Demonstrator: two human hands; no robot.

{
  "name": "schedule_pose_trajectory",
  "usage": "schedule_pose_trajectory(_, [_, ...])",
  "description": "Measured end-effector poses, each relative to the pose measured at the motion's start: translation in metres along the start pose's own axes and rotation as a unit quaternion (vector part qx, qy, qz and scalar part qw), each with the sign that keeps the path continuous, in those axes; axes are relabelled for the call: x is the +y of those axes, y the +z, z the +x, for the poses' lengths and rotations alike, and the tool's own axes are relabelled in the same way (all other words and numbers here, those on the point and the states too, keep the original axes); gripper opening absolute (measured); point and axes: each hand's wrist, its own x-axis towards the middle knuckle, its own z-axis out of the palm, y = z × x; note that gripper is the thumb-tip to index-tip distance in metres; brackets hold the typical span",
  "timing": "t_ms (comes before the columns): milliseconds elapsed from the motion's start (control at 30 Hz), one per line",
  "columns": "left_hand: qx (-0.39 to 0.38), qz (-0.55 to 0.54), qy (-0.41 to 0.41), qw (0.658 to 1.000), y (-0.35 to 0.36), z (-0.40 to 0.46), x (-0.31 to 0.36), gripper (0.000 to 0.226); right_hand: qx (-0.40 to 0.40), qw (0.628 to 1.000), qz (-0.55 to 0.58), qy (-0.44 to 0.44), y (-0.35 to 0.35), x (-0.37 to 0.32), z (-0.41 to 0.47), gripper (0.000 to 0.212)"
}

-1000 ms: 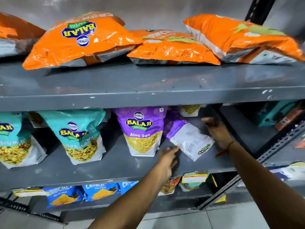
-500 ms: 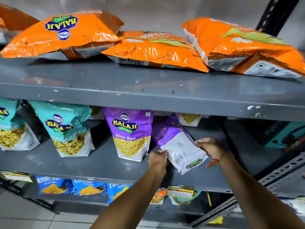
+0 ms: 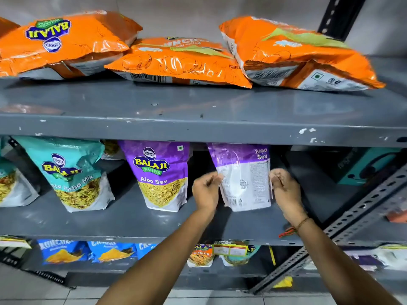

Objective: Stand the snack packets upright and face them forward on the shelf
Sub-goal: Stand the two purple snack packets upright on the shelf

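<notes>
Grey metal shelving (image 3: 198, 126) fills the view, w/ a pale wall behind and tiled floor at the bottom edge. Top shelf: three orange packets (image 3: 176, 60) lying flat, not stood up, the left one w/ its logo upside down. Middle shelf (image 3: 123, 221): the purple Aloo Sev packet (image 3: 242, 179) is upright but back side out — white panel w/ small print and barcode faces the camera, its top edge tucked just under the shelf lip above.

Left hand (image 3: 206, 190) pinches the packet's left edge, fingers curled closed on it at approx mid-height. Right hand (image 3: 285, 190) does the same on the right edge, thumb and fingers clamped on the side seam. So the packet sits between the two hands, held at both sides, bottom touching or just off the shelf surface; can't tell which. A thread band (image 3: 295, 227) is on the right wrist.

Just beside it on the left, a 2nd purple Aloo Sev pouch (image 3: 161, 175) stands upright, front forward, apart from the held one. Further left, a teal Mix pouch (image 3: 74, 175) stands tilted a bit, front forward, and another teal pouch (image 3: 8, 183) is cut off at the frame edge. Bottom shelf: blue packets (image 3: 63, 252) and a few smaller pouches, partly hidden by the forearms. A teal box (image 3: 363, 166) sits in shadow on the right.
</notes>
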Motion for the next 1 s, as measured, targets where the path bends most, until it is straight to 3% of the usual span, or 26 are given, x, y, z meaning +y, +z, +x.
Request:
schedule_pose_trajectory(100, [-0.017,0.032,0.035,0.999,0.003,0.015,-0.004,0.014,0.041,0.999,0.008,-0.033,0.004,0.008,-0.005,0.013])
schedule_pose_trajectory(200, [-0.028,0.124,0.040,0.991,-0.005,0.015,-0.029,0.016,0.027,0.998,0.008,-0.052,0.016,0.033,-0.018,0.014])
schedule_pose_trajectory(367, [-0.051,0.144,0.046,0.987,-0.001,0.013,-0.040,0.014,0.022,0.999,0.034,-0.011,0.022,0.056,-0.022,0.015])
schedule_pose_trajectory(467, [-0.063,0.081,-0.024,0.994,0.000,0.014,-0.034,0.022,0.027,0.998,0.057,0.002,0.014,0.046,-0.030,0.006])
schedule_pose_trajectory(567, [-0.052,-0.026,-0.143,0.988,0.005,0.015,-0.019,0.037,0.078,0.991,0.106,0.039,0.013,0.034,-0.045,0.006])
schedule_pose_trajectory(667, [-0.118,-0.001,-0.212,0.970,0.013,0.017,-0.016,0.033,0.043,0.986,0.150,0.052,0.018,0.020,-0.071,0.011])
schedule_pose_trajectory(867, [-0.146,0.023,-0.226,0.963,0.013,0.005,-0.030,0.052,-0.018,0.987,0.151,0.060,0.037,0.008,-0.090,0.066])
schedule_pose_trajectory(1000, [-0.149,0.020,-0.165,0.975,0.011,-0.028,-0.030,0.025,-0.072,0.982,0.153,0.084,0.048,0.008,-0.079,0.118])
